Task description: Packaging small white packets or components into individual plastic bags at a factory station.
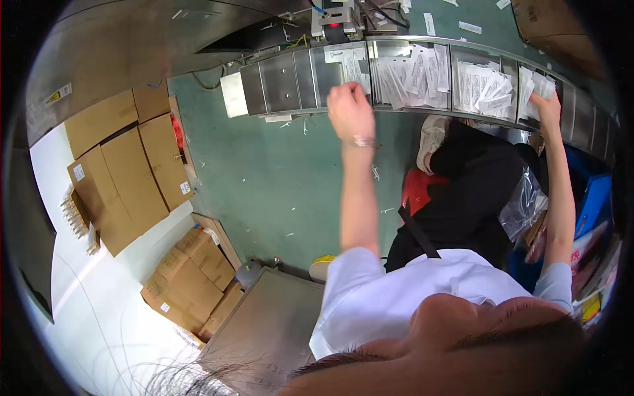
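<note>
A metal conveyor [304, 79] with dividers runs across the far side, and small white printed packets [417, 72] lie in several of its compartments. My left hand [351, 113] is closed at the conveyor's near edge, fingers curled down. Just beyond its fingers are a few packets [352, 66]; whether it grips one is hidden. At the right, my right hand [549, 109] is closed on white packets [543, 86] in a compartment, thumb on the near side. Between the two hands, another pile of packets [485, 87] fills a compartment.
Beyond the conveyor stands a device with a red light [335, 25]. Cardboard boxes [129, 175] are stacked at the left. A metal cabinet [271, 317] stands near me. Scraps litter the green floor [284, 178]. A blue bin [592, 195] is at the right.
</note>
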A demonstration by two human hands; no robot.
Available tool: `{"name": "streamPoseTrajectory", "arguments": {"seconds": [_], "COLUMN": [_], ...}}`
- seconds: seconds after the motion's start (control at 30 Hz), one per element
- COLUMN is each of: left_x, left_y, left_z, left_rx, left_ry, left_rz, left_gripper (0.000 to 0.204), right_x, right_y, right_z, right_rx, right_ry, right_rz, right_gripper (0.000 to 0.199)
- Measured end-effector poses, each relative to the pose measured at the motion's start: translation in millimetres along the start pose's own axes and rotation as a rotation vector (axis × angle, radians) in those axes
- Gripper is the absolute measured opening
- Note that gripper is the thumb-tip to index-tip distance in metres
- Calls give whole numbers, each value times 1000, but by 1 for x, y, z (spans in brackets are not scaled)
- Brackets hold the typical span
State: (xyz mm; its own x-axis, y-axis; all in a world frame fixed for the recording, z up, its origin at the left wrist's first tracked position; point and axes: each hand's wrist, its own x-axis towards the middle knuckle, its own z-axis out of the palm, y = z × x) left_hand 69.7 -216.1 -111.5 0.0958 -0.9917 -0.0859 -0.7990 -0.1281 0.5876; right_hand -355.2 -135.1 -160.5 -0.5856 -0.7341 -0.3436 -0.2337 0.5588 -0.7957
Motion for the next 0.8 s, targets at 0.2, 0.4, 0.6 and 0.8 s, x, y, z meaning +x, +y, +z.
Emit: {"name": "streamPoseTrajectory", "arguments": {"seconds": [0.2,0.4,0.6,0.8], "left_x": [54,60,62,41], "left_y": [-27,-40,-49,-5], "left_z": [33,41,23,-45], "left_rx": [332,384,47,-474], "left_ry": [-304,-364,-343,-332], "left_rz": [26,61,-57,-195], "left_gripper": [22,15,15,12], "right_x": [4,-2,-3,-8], "right_y": [10,0,-5,-11], "right_z": [-3,1,6,2], "right_rx": [80,59,60,91], "right_ry": [-36,-17,11,-5], "right_rz": [1,-18,-8,-7], "right_gripper": [45,45,45,45]}}
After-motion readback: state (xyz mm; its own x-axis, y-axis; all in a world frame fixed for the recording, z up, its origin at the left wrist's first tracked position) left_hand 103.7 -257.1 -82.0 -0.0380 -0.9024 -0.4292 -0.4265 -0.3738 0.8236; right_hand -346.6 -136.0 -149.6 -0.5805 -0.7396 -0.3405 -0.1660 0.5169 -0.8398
